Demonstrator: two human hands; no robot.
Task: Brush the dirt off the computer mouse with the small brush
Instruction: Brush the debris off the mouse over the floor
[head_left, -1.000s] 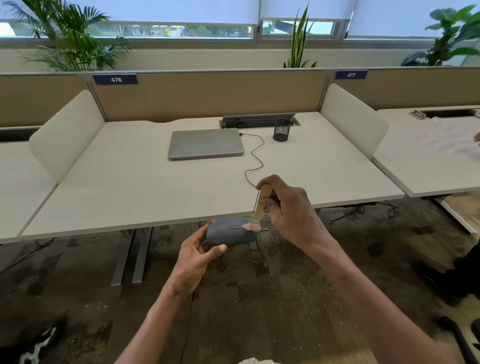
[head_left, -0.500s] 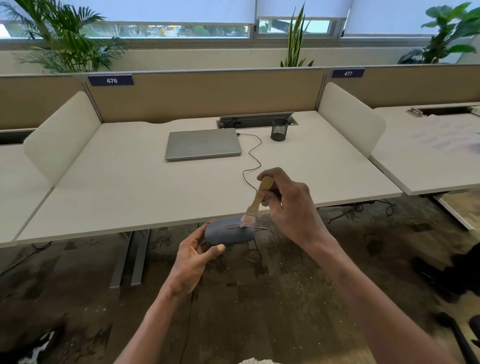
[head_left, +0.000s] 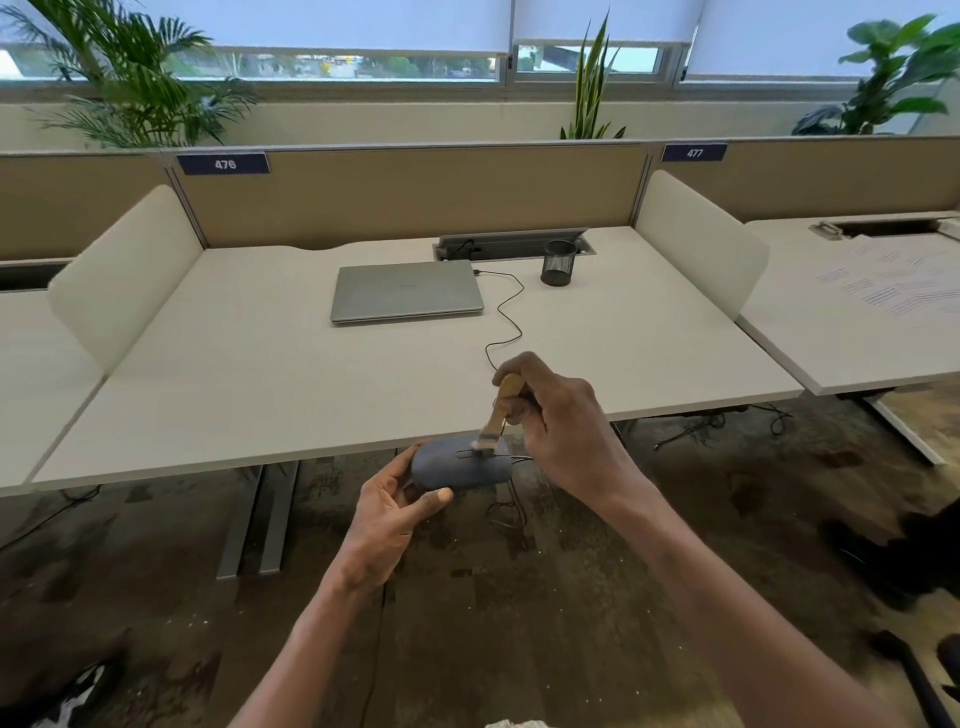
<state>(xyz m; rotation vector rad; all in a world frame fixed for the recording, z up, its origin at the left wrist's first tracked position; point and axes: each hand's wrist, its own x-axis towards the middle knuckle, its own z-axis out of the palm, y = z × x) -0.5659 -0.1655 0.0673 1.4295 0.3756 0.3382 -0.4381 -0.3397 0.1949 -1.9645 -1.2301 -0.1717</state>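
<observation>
Two bare hands work in front of the desk's (head_left: 311, 395) near edge, both off the surface, above the floor. Left hand (head_left: 387, 512) comes up from below, palm turned inward, thumb along the near side of the grey computer mouse (head_left: 460, 467) and fingers curled round its left end, gripping it with its top facing up. Mouse sits in the air just below and in front of the near edge, its long axis running left to right. Right hand (head_left: 563, 426) reaches in from the right, wrist bent, fingers pinched round the wooden handle of the small brush (head_left: 497, 415). Brush is tilted, handle up and toward the desk, bristles down touching the mouse top near the scroll wheel. Black cable (head_left: 506, 322) runs from the hands back over the desk to the closed laptop (head_left: 408, 291) toward the far edge. Mesh pen cup (head_left: 559, 262) stands right of the laptop.
</observation>
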